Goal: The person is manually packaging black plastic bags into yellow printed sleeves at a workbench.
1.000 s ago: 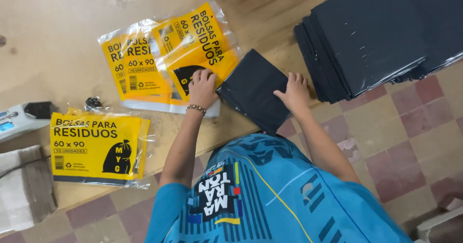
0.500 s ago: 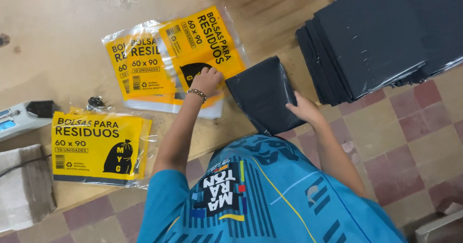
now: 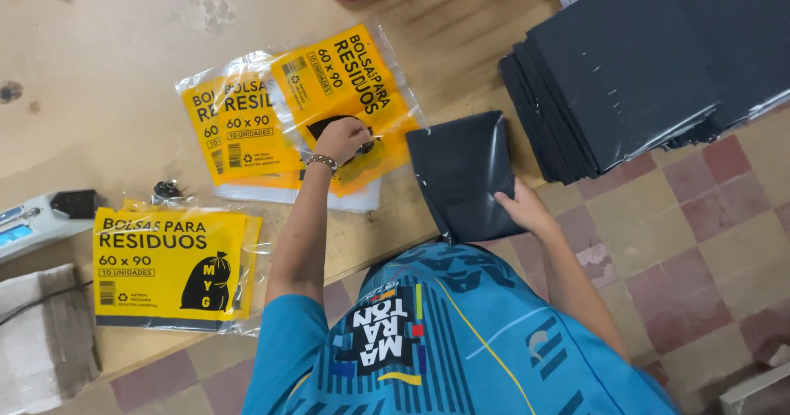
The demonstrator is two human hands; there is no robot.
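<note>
Left hand [image 3: 341,139] pinches the yellow packet [image 3: 350,102] on the counter [image 3: 107,69]; right hand [image 3: 522,209] grips the folded black bag [image 3: 461,172]. Packing step, I'd say. Next needs the packet mouth held open.

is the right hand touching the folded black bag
Touching: the head view shows the right hand gripping the folded black bag at its lower right edge.

You're in a small packing workshop. A worn wooden desk [image 3: 123,69] carries yellow-labelled clear packets [image 3: 169,267] of bin bags, a tall stack of folded black bags [image 3: 625,77] and a handheld sealer [image 3: 37,221] at the edge. Checkered red tile floor [image 3: 699,242] below.
</note>
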